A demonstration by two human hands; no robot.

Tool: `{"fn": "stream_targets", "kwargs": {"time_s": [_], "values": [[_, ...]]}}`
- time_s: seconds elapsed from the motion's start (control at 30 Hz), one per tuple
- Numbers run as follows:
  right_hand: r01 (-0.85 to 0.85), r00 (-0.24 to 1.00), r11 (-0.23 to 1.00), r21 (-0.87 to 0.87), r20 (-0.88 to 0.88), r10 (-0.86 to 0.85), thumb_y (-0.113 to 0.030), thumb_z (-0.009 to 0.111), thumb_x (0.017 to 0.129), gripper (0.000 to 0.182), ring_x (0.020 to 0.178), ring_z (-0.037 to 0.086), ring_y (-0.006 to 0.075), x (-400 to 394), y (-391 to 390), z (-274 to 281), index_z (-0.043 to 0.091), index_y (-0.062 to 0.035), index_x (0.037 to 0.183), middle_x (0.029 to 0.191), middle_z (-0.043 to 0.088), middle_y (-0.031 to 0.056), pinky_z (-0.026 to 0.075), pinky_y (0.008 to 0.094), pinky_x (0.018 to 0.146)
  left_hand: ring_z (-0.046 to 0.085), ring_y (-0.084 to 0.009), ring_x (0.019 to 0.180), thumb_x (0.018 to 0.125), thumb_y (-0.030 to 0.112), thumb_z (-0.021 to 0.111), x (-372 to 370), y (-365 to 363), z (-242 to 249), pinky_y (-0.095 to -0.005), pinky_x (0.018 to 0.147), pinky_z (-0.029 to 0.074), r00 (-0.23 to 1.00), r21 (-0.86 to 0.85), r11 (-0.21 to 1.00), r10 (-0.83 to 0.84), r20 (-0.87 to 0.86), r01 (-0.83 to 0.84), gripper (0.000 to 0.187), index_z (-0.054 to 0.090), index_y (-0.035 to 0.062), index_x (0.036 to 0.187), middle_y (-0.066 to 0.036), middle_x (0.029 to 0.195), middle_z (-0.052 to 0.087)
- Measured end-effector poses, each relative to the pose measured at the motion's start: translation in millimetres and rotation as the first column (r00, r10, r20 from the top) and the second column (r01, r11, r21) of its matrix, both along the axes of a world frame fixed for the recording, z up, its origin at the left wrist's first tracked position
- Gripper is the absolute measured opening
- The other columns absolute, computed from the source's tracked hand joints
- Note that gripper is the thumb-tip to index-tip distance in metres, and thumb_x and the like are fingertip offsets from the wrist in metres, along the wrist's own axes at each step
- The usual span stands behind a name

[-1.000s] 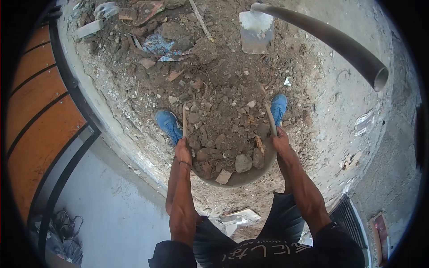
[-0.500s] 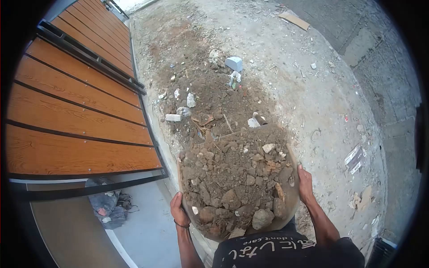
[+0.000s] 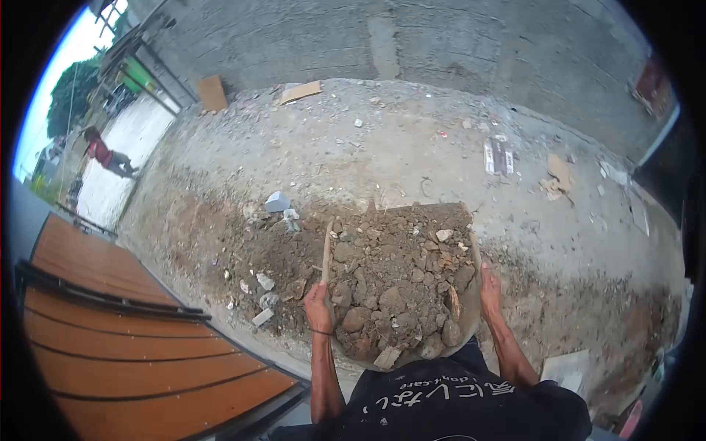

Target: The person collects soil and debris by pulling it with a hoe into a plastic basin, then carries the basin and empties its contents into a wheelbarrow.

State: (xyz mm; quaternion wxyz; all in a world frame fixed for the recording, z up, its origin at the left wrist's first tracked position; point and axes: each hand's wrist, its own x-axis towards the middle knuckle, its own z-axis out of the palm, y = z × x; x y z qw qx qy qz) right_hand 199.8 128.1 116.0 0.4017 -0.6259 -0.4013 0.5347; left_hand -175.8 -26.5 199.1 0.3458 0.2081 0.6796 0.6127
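Note:
Against my front I hold a tan, scoop-like container (image 3: pixel 328 253) piled with brown soil and stones (image 3: pixel 401 283). My left hand (image 3: pixel 318 309) is closed on its left rim, a dark band round the wrist. On the opposite rim, my right hand (image 3: pixel 491 290) grips with the thumb up. Larger stones lie at the near end of the load, and a thin brown piece sticks up at its right. The container's underside is hidden.
Loose soil and rubble (image 3: pixel 243 250) lie left of the container, with a pale block (image 3: pixel 277 202). An orange slatted gate (image 3: pixel 147 345) stands at lower left. A grey wall (image 3: pixel 456 51) runs across the back, cardboard (image 3: pixel 300 92) near its foot. Another person (image 3: pixel 109 154) is far left.
My view and body have turned right, with the loaded container still in both hands. The gate has slid lower left in view; the back wall and another person now show.

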Motion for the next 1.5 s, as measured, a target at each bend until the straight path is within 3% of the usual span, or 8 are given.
{"fn": "stream_targets", "kwargs": {"time_s": [0.2, 0.3, 0.57, 0.83, 1.07, 1.33, 1.4, 1.5], "values": [[0.454, 0.885, 0.89, -0.024, 0.129, -0.448, -0.048, 0.049, 0.094, 0.054, 0.059, 0.032, 0.0097, 44.7, -67.6, 76.7, 0.044, -0.0037, 0.065, 0.06, 0.035, -0.005, 0.028, 0.0312, 0.051, 0.04, -0.0075, 0.065, 0.094, 0.029, 0.053, 16.6, 130.5, 32.0, -0.025, 0.06, 0.033, 0.898, -0.024, 0.899, -0.438, -0.05, 0.437, 0.031, 0.059, 0.0026, 0.078, 0.004, 0.068, 0.047], [0.633, 0.758, 0.773, 0.031, 0.176, -0.628, -0.047, 0.048, 0.094, 0.054, 0.059, 0.032, 0.0102, 42.3, -115.7, 80.1, 0.043, -0.0008, 0.068, 0.06, 0.034, -0.0021, 0.029, 0.0324, 0.052, 0.06, -0.0152, 0.075, 0.096, 0.025, 0.047, 22.3, 177.1, 22.7, -0.0304, 0.069, 0.047, 0.769, 0.046, 0.771, -0.637, 0.055, 0.635, 0.028, 0.061, 0.0012, 0.095, -0.005, 0.085, 0.063], [0.863, 0.457, 0.503, 0.058, 0.335, -0.824, -0.048, 0.047, 0.094, 0.056, 0.056, 0.034, 0.0138, 218.6, -69.1, 149.2, 0.046, 0.0023, 0.07, 0.057, 0.032, 0.0082, 0.03, 0.0378, 0.05, 0.059, -0.0172, 0.077, 0.095, 0.023, 0.046, 300.1, 364.9, 84.3, -0.0309, 0.071, 0.046, 0.388, 0.087, 0.41, -0.901, 0.194, 0.908, 0.027, 0.059, -0.0004, 0.093, -0.007, 0.087, 0.062], [0.931, 0.309, 0.358, 0.075, 0.367, -0.878, -0.051, 0.047, 0.093, 0.059, 0.055, 0.037, 0.0165, 409.6, -25.8, 226.9, 0.05, 0.004, 0.071, 0.056, 0.037, 0.0115, 0.033, 0.04, 0.051, 0.055, -0.0141, 0.073, 0.095, 0.023, 0.047, 545.4, 458.6, 142.4, -0.0288, 0.067, 0.043, 0.241, 0.088, 0.262, -0.951, 0.193, 0.961, 0.029, 0.06, -0.0013, 0.086, -0.005, 0.082, 0.059], [0.959, 0.204, 0.259, 0.117, 0.352, -0.913, -0.05, 0.047, 0.093, 0.058, 0.057, 0.037, 0.0156, 556.1, 54.8, 226.2, 0.049, 0.0036, 0.071, 0.058, 0.036, 0.0086, 0.034, 0.038, 0.053, 0.056, -0.0164, 0.078, 0.095, 0.023, 0.047, 718.5, 570.1, 115.8, -0.0308, 0.074, 0.044, 0.205, 0.154, 0.251, -0.943, 0.263, 0.956, 0.029, 0.061, -0.0021, 0.09, -0.007, 0.086, 0.061], [0.976, 0.184, 0.214, 0.045, 0.364, -0.913, -0.053, 0.046, 0.092, 0.06, 0.058, 0.04, 0.018, 758.9, 204.0, 210.0, 0.052, 0.0041, 0.075, 0.059, 0.043, 0.0148, 0.038, 0.0401, 0.057, 0.053, -0.0156, 0.074, 0.095, 0.022, 0.045, 954.8, 724.8, 126.7, -0.0305, 0.071, 0.043, 0.05, -0.016, 0.053, -0.99, -0.132, 0.998, 0.03, 0.06, -0.0022, 0.085, -0.006, 0.079, 0.06], [0.983, 0.126, 0.166, 0.081, 0.364, -0.923, -0.051, 0.048, 0.092, 0.057, 0.06, 0.037, 0.0139, 817.3, 236.4, 226.4, 0.047, 0.0016, 0.07, 0.06, 0.036, 0.0079, 0.035, 0.0355, 0.054, 0.052, -0.0146, 0.072, 0.095, 0.021, 0.045, 1026.1, 753.0, 147.5, -0.0309, 0.068, 0.043, 0.095, 0.105, 0.11, -0.986, 0.137, 0.988, 0.03, 0.059, -0.002, 0.083, -0.006, 0.08, 0.059], [0.992, 0.086, 0.113, 0.062, 0.337, -0.938, -0.05, 0.048, 0.093, 0.056, 0.061, 0.035, 0.0114, 867.0, 268.3, 244.0, 0.045, 0.0, 0.068, 0.06, 0.034, 0.0037, 0.033, 0.0328, 0.053, 0.055, -0.0149, 0.073, 0.095, 0.022, 0.045, 1092.5, 808.1, 155.8, -0.0309, 0.069, 0.044, 0.013, 0.102, 0.016, -1.0, 0.026, 0.995, 0.03, 0.06, -0.0025, 0.087, -0.007, 0.082, 0.061]]}}
